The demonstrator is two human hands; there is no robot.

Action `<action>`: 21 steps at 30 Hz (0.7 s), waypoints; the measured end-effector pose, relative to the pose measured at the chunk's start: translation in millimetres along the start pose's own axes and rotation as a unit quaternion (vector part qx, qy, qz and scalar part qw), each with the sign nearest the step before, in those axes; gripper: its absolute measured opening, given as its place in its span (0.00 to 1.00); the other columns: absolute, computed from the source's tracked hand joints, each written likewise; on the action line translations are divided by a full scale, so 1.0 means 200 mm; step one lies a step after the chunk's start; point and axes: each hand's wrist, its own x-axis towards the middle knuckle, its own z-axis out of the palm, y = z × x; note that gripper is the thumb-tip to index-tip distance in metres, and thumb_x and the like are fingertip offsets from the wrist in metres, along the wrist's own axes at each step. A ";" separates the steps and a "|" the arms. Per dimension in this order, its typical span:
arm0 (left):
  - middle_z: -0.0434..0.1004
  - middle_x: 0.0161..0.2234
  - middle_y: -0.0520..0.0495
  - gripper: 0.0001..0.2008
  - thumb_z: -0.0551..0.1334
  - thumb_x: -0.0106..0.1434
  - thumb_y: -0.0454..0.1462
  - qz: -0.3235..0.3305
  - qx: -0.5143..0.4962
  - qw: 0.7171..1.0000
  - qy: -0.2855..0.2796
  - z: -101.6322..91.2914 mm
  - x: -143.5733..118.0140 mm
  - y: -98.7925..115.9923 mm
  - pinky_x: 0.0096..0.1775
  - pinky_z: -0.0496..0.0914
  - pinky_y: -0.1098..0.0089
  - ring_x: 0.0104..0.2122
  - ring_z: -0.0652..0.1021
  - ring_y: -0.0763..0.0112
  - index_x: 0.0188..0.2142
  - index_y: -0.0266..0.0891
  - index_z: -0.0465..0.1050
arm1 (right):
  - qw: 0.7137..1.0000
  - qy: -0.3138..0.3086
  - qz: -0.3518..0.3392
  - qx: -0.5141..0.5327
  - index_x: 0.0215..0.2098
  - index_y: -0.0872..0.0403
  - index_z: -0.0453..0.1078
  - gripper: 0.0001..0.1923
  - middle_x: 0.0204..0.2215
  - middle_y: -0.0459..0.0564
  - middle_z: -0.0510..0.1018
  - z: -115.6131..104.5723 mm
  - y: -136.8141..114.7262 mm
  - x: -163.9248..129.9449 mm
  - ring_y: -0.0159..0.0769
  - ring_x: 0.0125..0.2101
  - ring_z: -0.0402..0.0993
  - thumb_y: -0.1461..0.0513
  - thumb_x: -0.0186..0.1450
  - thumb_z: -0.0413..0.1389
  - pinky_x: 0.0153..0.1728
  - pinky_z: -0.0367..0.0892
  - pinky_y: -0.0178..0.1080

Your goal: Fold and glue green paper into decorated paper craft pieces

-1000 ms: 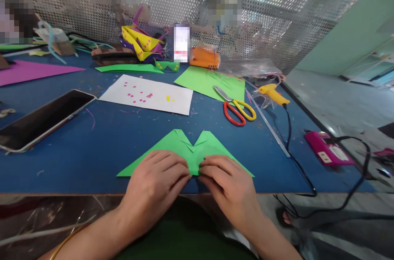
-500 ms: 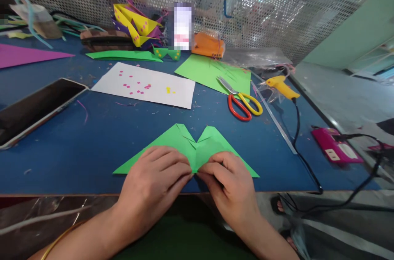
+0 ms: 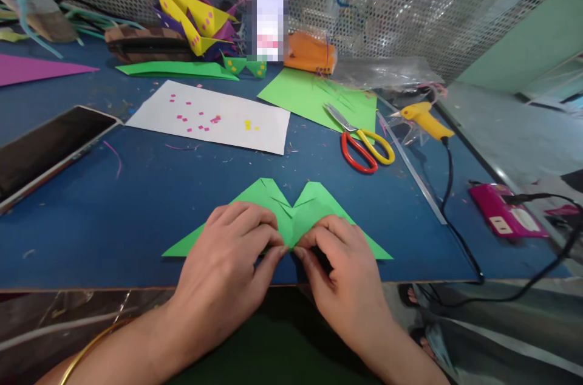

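A folded sheet of green paper [image 3: 262, 194] lies near the front edge of the blue table, with two blunt peaks at its far side and a notch between them. My left hand [image 3: 232, 251] pinches its near edge just left of the centre crease. On the other side of the crease, my right hand [image 3: 344, 257] pinches the same edge between thumb and fingers. The two sets of fingertips almost meet. Pointed corners of the paper stick out past both hands, and the palms hide part of its near side.
Scissors [image 3: 357, 142] with red and yellow handles overlap a light green sheet [image 3: 291, 93]. White paper [image 3: 232, 136] bears small pink and yellow pieces. A dark phone [image 3: 50, 142] lies left. Right are a yellow glue gun [image 3: 426, 119] and a pink power strip [image 3: 505, 209]. Folded paper shapes [image 3: 195, 20] stand behind.
Both thumbs have drawn back slightly from the paper's centre, and the fingers pinch a little differently. The paper's corners spread slightly wider. The whole view has shifted a little.
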 end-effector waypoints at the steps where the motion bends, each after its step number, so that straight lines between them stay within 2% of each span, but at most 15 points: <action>1: 0.76 0.35 0.49 0.09 0.59 0.69 0.34 -0.001 0.004 1.000 -0.002 0.00 0.00 0.00 0.41 0.62 0.61 0.38 0.73 0.63 0.31 0.40 0.73 | 1.000 -0.001 0.001 -0.005 0.31 0.53 0.66 0.08 0.30 0.47 0.70 0.00 0.00 0.00 0.38 0.33 0.65 0.67 0.68 0.53 0.34 0.56 0.42; 11: 0.74 0.33 0.50 0.10 0.59 0.69 0.34 0.014 0.055 0.998 -0.015 -0.02 0.02 0.01 0.41 0.60 0.58 0.37 0.73 0.61 0.30 0.39 0.71 | 1.000 -0.009 0.028 0.004 0.30 0.53 0.63 0.08 0.31 0.46 0.70 0.00 0.00 0.01 0.38 0.34 0.66 0.68 0.66 0.56 0.34 0.56 0.41; 17: 0.73 0.33 0.50 0.09 0.57 0.69 0.33 0.014 0.069 0.997 -0.026 -0.02 0.03 0.01 0.41 0.61 0.58 0.35 0.73 0.62 0.30 0.39 0.70 | 0.998 -0.041 0.015 -0.034 0.29 0.53 0.61 0.09 0.29 0.46 0.69 -0.02 0.00 0.05 0.38 0.32 0.65 0.70 0.65 0.55 0.34 0.55 0.41; 21: 0.74 0.31 0.51 0.09 0.58 0.69 0.34 0.034 0.093 0.995 -0.004 -0.02 0.01 0.01 0.40 0.61 0.59 0.33 0.73 0.63 0.30 0.40 0.70 | 0.997 -0.057 0.017 -0.040 0.28 0.53 0.60 0.09 0.29 0.47 0.68 -0.03 0.00 0.06 0.38 0.32 0.64 0.70 0.64 0.54 0.34 0.55 0.41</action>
